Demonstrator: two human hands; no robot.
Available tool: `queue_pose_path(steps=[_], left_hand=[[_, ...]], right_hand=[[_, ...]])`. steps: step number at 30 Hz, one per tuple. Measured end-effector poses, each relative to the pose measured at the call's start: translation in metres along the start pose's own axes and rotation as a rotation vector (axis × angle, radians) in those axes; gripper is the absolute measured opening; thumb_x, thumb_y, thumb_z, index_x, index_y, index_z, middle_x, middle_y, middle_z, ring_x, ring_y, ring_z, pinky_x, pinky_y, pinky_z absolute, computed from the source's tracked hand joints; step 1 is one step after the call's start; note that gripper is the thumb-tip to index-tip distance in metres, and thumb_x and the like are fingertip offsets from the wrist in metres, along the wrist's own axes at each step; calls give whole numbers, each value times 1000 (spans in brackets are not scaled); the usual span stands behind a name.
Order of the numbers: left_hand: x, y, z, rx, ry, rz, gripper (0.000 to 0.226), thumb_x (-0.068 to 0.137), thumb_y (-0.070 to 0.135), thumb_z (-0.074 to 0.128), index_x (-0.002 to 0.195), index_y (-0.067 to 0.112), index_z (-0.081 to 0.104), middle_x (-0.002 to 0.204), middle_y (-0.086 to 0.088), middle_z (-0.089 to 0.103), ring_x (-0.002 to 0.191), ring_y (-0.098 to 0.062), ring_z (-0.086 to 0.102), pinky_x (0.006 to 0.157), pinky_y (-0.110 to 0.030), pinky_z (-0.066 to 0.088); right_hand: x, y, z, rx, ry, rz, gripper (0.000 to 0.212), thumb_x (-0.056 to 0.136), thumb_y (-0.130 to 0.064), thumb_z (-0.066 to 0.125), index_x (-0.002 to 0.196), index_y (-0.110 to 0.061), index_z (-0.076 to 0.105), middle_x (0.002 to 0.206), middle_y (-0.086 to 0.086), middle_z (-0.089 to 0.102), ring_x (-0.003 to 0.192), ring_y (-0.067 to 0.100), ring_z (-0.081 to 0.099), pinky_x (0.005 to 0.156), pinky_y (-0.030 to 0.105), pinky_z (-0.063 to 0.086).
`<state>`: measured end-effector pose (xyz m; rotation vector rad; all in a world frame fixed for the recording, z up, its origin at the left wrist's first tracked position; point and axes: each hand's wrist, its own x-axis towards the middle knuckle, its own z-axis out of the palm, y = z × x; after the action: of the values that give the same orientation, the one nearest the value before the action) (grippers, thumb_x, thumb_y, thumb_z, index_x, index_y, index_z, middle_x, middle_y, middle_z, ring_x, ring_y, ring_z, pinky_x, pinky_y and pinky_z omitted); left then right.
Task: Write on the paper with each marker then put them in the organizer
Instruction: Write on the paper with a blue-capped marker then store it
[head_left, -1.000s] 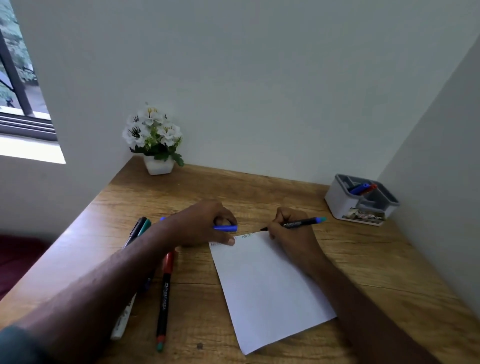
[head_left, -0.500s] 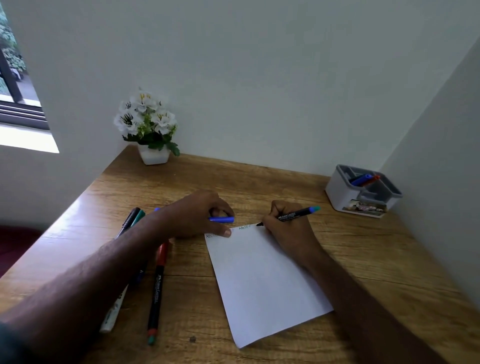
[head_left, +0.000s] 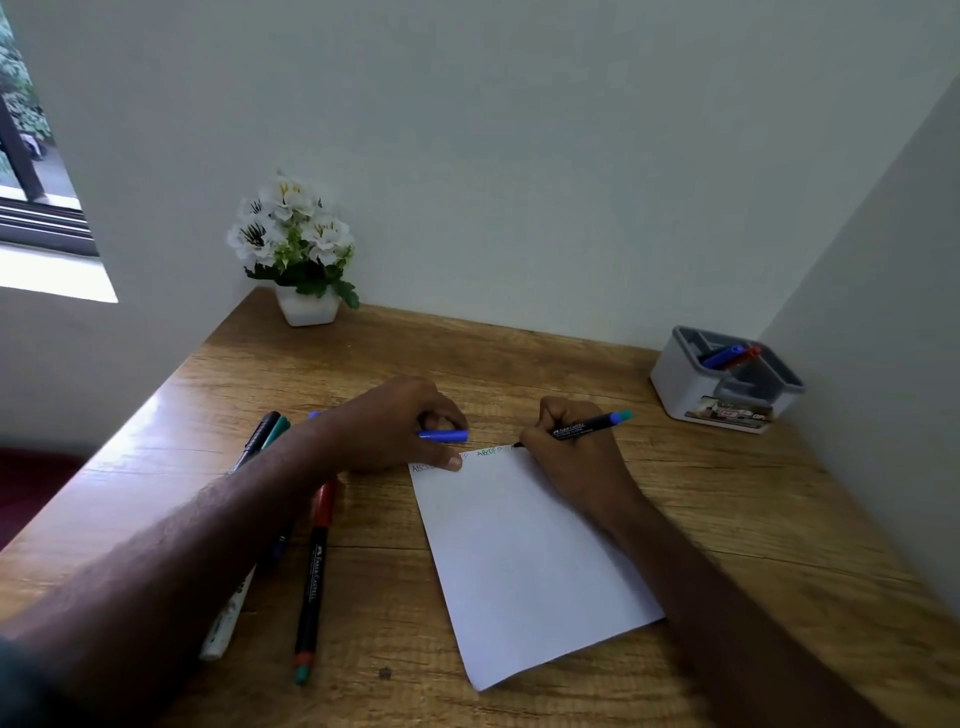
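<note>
Now white paper (head_left: 524, 561) shows faint lettering along top edge, w/ marker (head_left: 587, 427) tip there.

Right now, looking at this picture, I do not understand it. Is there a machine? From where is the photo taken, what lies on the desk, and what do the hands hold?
There is no machine. A person wears a camera on the head, looking down at their own hands. The right hand holds a black marker, its tip at the top edge of the paper on the wooden desk. The left hand grips a blue cap and its thumb presses the paper's corner. More markers lie at the left. A grey organizer at the right holds two markers. A flower pot stands behind.
</note>
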<state>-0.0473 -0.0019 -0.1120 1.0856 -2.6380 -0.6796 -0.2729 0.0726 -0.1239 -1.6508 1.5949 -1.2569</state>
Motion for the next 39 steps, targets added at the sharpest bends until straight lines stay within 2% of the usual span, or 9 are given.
queue_pose_path(steps=[6,19,25,28,39], left_hand=[[0,1,-1,-11,-6,-7,49,81,50,71,127,35,60,114,9,57,102,-7,51,85,-26,47],[0,1,-1,-16,-8,-15,49,82,49,71,128,34,60,113,11,56,99,-5,50,75,-20,41],[0,0,-1,-20,-21,-31,50,81,51,71,128,36,59,115,9,56,101,-7,51,83,-24,46],[0,2,-1,-22,-15,-26,50,82,50,71,128,35,60,115,9,56,101,-6,51,82,-23,46],[-1,2,-1,-22,-14,-35,52,82,51,70,130,34,59,116,9,55,104,-8,50,84,-25,46]], right_hand=[[-1,-2,0,9,11,13,35,80,3,60,54,-10,41,58,6,40,55,12,36,49,22,28],[1,1,0,-2,32,0,34,79,4,60,55,-10,40,54,-1,37,52,7,32,47,17,27],[3,3,2,-6,34,-11,33,78,2,62,54,-8,42,56,2,39,55,10,35,48,20,28],[2,4,0,9,30,-29,32,75,-3,61,53,-11,40,54,-1,38,54,11,34,48,21,27],[1,3,0,4,37,-27,40,77,3,61,52,-16,36,52,-7,35,51,5,31,47,16,26]])
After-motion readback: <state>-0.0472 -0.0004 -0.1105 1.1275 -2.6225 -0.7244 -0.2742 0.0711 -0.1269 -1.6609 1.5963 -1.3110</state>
